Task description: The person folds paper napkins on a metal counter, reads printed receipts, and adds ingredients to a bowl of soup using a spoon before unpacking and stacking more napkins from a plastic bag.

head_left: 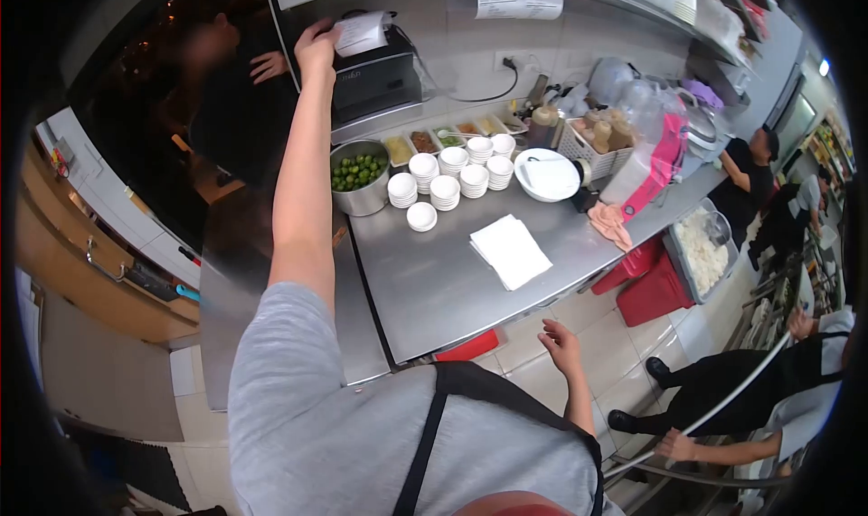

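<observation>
Wide fisheye, edges bent & fading to blk. Even, fairly bright indoor light w/ soft glare on flat grey metal counter (425,285) & shiny pale square floor tiles (533,335); dark glass opening (163,91) v dim, fine print unreadable

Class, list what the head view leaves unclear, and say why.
All in the head view:
Print on the slip by the left hand: too small.
Whether that hand grips it: fingertips too small.
Depth of green fruits in the pot: hidden by the top layer.
Head of the person at lower right: cut off by the edge.
</observation>
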The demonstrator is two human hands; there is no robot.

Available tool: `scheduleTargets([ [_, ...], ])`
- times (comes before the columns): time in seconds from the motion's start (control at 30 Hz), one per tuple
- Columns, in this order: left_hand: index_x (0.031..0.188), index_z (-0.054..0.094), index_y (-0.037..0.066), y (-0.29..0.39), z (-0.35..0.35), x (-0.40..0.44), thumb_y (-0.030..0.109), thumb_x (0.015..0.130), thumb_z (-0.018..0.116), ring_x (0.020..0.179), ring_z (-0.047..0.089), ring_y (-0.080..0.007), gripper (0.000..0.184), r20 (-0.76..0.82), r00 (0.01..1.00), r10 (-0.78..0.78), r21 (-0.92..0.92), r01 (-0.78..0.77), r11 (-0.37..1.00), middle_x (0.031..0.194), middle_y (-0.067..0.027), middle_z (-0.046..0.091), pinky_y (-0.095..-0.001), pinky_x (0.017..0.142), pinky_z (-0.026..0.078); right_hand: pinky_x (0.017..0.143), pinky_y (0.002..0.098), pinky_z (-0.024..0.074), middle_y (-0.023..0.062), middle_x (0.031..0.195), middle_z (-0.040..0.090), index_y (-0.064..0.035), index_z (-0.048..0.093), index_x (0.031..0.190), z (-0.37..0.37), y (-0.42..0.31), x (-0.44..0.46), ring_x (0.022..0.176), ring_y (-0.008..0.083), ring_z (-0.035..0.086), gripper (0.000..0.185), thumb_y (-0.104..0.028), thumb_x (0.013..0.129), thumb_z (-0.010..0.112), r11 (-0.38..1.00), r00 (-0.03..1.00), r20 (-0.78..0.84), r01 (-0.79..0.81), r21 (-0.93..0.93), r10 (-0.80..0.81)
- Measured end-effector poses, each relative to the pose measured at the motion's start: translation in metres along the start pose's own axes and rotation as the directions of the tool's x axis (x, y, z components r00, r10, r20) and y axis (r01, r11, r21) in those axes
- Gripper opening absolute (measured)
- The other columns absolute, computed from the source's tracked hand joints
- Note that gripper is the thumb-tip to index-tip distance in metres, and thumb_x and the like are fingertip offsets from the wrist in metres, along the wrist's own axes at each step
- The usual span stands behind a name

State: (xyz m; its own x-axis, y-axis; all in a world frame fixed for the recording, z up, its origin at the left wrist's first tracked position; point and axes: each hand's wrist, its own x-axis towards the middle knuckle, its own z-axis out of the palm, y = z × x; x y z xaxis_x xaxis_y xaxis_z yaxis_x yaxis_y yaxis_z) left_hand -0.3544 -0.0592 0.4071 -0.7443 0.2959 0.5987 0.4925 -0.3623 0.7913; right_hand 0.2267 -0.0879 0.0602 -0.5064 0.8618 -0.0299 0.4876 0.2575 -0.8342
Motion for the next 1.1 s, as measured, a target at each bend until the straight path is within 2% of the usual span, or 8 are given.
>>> scheduleTargets([
  [0.07, 0.112, 0.052, -0.006, -0.004, -0.009, 0.002, -0.003, 0.074, 0.066, 0.079, 0.058, -0.0155, 0.041, 0.009, 0.999, -0.053, -0.438, 0.052, 0.898, 0.084, -0.0119, 0.063, -0.0242, 0.075, 0.043, 0.077, 0.0322, 0.0489, 0.0138, 0.102, 0.063, -0.0059, 0.058, 0.113, -0.004, -0.009, 0.016, 0.089, 0.0233, 0.062, 0.038, -0.021, 0.079, 0.067, 0.988, 0.998, 0.070, -0.016, 0.151, 0.006],
  [0.33, 0.128, 0.035, 0.000, 0.052, 0.023, -0.158, -0.004, 0.080, 0.059, 0.076, 0.053, -0.0054, 0.053, 0.122, 0.977, 0.177, -0.218, -0.148, 0.965, 0.080, -0.0012, 0.059, -0.0178, 0.069, 0.041, 0.087, 0.0338, 0.0444, 0.0165, 0.108, 0.060, -0.0049, 0.048, 0.125, -0.042, -0.154, 0.122, 0.099, 0.0238, 0.059, 0.051, -0.015, 0.079, 0.067, 0.875, 0.880, 0.135, 0.414, 0.252, -0.455],
  [0.53, 0.119, 0.038, 0.001, 0.055, 0.074, -0.271, -0.003, 0.080, 0.061, 0.077, 0.053, -0.0064, 0.046, 0.149, 0.984, -0.101, -0.148, 0.123, 0.981, 0.083, -0.0010, 0.057, -0.0185, 0.069, 0.042, 0.086, 0.0356, 0.0451, 0.0159, 0.118, 0.053, -0.0100, 0.029, 0.138, -0.046, -0.239, 0.188, 0.097, 0.0247, 0.059, 0.073, -0.009, 0.077, 0.067, 0.483, 0.668, -0.093, 0.619, 0.619, -0.738],
  [0.73, 0.102, 0.042, 0.007, 0.005, 0.111, -0.371, -0.002, 0.078, 0.064, 0.081, 0.055, -0.0093, 0.034, 0.121, 0.907, -0.403, -0.336, 0.419, 0.844, 0.089, -0.0028, 0.058, -0.0230, 0.073, 0.045, 0.073, 0.0225, 0.0441, 0.0033, 0.093, 0.058, -0.0070, 0.049, 0.126, -0.050, -0.220, 0.235, 0.085, 0.0074, 0.053, 0.048, 0.000, 0.080, 0.060, 0.589, 0.663, 0.213, 0.414, 0.694, -0.717],
  [0.83, 0.115, 0.041, 0.008, -0.016, 0.126, -0.405, 0.025, 0.084, 0.063, 0.097, 0.056, -0.0177, 0.041, 0.283, 0.838, -0.466, -0.308, 0.540, 0.783, 0.106, -0.0100, 0.057, -0.0335, 0.086, 0.045, 0.070, 0.0222, 0.0421, 0.0021, 0.084, 0.059, -0.0072, 0.059, 0.114, -0.052, -0.207, 0.241, 0.076, 0.0084, 0.052, 0.037, -0.001, 0.077, 0.061, 0.586, 0.635, 0.121, 0.600, 0.545, -0.763],
  [0.9, 0.133, 0.030, 0.008, -0.012, 0.139, -0.407, 0.061, 0.083, 0.047, 0.117, 0.047, -0.0258, 0.075, 0.544, 0.608, -0.579, -0.596, 0.765, 0.243, 0.130, -0.0160, 0.042, -0.0426, 0.096, 0.039, 0.069, 0.0252, 0.0435, 0.0061, 0.082, 0.060, -0.0071, 0.060, 0.112, -0.057, -0.206, 0.241, 0.069, 0.0142, 0.055, 0.038, -0.002, 0.074, 0.062, 0.504, 0.543, 0.020, 0.765, 0.402, -0.840],
  [1.0, 0.140, 0.016, 0.004, 0.009, 0.156, -0.393, 0.080, 0.072, 0.032, 0.127, 0.036, -0.0291, 0.104, 0.511, 0.606, -0.610, -0.685, 0.715, 0.136, 0.140, -0.0168, 0.027, -0.0451, 0.102, 0.031, 0.068, 0.0282, 0.0454, 0.0064, 0.080, 0.060, -0.0074, 0.060, 0.111, -0.076, -0.214, 0.230, 0.071, 0.0178, 0.058, 0.037, -0.001, 0.075, 0.061, 0.604, 0.624, 0.257, 0.441, 0.664, -0.738],
  [1.1, 0.134, 0.028, 0.000, 0.003, 0.145, -0.375, 0.066, 0.081, 0.040, 0.121, 0.042, -0.0288, 0.085, 0.528, 0.702, -0.477, -0.720, 0.668, 0.186, 0.133, -0.0157, 0.039, -0.0428, 0.099, 0.036, 0.069, 0.0313, 0.0468, 0.0079, 0.083, 0.061, -0.0062, 0.063, 0.103, -0.079, -0.210, 0.230, 0.075, 0.0215, 0.060, 0.029, 0.003, 0.076, 0.056, 0.582, 0.556, 0.293, 0.459, 0.672, -0.778],
])
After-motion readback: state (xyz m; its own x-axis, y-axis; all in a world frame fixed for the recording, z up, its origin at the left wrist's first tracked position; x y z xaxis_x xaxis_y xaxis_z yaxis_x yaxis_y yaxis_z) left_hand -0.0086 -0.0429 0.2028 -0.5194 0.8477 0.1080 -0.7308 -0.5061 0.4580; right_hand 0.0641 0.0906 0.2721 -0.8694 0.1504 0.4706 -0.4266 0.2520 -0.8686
